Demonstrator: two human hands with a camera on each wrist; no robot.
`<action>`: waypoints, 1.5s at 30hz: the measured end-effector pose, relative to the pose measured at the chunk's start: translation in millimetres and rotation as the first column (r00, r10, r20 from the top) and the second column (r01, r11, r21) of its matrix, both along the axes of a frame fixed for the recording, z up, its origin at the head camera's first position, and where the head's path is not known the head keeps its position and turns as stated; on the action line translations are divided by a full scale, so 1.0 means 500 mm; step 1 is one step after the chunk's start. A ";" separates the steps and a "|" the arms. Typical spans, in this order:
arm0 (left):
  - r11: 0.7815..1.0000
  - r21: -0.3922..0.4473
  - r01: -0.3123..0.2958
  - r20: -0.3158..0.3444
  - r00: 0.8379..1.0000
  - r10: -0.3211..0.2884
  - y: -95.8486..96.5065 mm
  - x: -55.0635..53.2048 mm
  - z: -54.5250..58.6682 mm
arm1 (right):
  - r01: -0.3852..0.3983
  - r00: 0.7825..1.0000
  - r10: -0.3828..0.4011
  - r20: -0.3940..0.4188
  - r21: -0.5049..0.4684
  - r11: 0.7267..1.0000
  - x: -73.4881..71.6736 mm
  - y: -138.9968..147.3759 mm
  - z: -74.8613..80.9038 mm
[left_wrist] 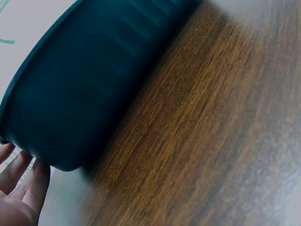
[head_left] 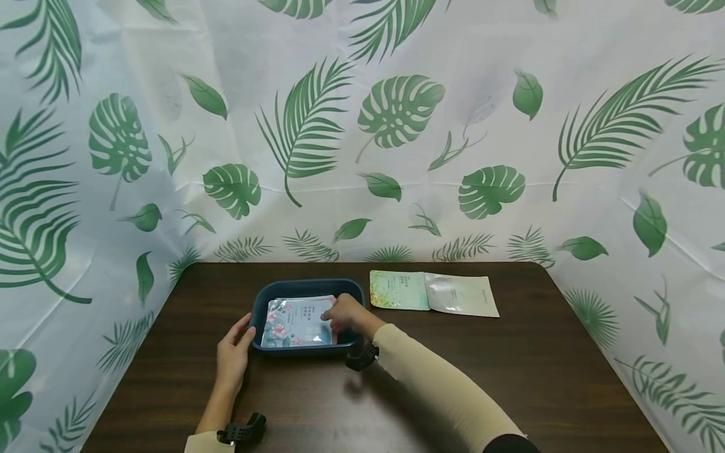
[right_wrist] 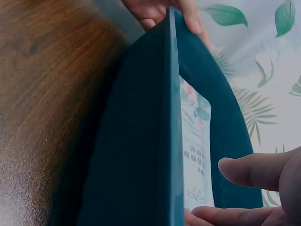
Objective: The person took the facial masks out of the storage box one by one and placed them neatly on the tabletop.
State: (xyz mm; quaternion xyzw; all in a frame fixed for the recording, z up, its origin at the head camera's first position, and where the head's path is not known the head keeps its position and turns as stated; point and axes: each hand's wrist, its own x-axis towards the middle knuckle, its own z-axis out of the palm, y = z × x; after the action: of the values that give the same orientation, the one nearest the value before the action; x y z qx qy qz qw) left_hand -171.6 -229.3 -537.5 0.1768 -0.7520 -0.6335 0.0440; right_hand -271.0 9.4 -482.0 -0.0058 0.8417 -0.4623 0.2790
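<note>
We have a flat floral packet [head_left: 297, 322] lying in the dark blue tub [head_left: 294, 288], between our two hands and just under the fingers of the right hand [head_left: 347, 313]; whether others lie beneath it, we cannot tell. We judge it light, thin and bendable, with a shiny skin that may slide under dry fingertips, and not fragile, though a hard squeeze could crease it. The short edge beside our right hand seems the best place to take hold, thumb above and fingers below, keeping the pinch close to the rim so that the packet doesn't fold. That hand has its thumb standing apart from its fingers, which touch the packet's end; we see no firm pinch. Our left hand [head_left: 233, 352] holds the tub's end nearest it, a digit over the rim and others against the outer wall, which looks stiff enough to bear a steady grip. Beyond our right hand, outside the tub, lie a green packet [head_left: 399, 290] and a silvery packet [head_left: 461, 294], meeting at their edges on the brown tabletop [head_left: 566, 377]. Farther out from both hands hangs a leaf-print cloth [head_left: 408, 189].
</note>
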 end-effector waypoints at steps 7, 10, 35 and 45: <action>1.000 -0.007 -0.004 -0.023 1.000 0.004 0.001 0.001 -0.003 | 0.004 0.999 -0.001 0.048 -0.049 0.999 0.004 -0.010 -0.003; 1.000 -0.008 -0.008 -0.018 1.000 0.008 0.002 0.002 -0.003 | 0.012 0.999 -0.009 0.052 -0.055 0.998 0.005 -0.014 -0.005; 1.000 0.012 0.005 0.004 1.000 -0.005 -0.002 -0.002 -0.003 | 0.097 0.995 -0.095 -0.034 0.059 0.994 0.006 -0.021 -0.009; 1.000 0.008 -0.013 -0.010 1.000 0.013 0.000 -0.001 -0.006 | 0.071 0.990 -0.072 -0.117 -0.018 0.997 0.008 -0.024 -0.033</action>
State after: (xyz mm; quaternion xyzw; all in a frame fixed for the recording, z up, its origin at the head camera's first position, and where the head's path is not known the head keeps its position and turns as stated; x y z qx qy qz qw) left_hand -172.2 -229.4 -540.6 0.1788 -0.7481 -0.6370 0.0513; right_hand -267.1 -2.5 -498.6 -0.0048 0.8530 -0.4768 0.2121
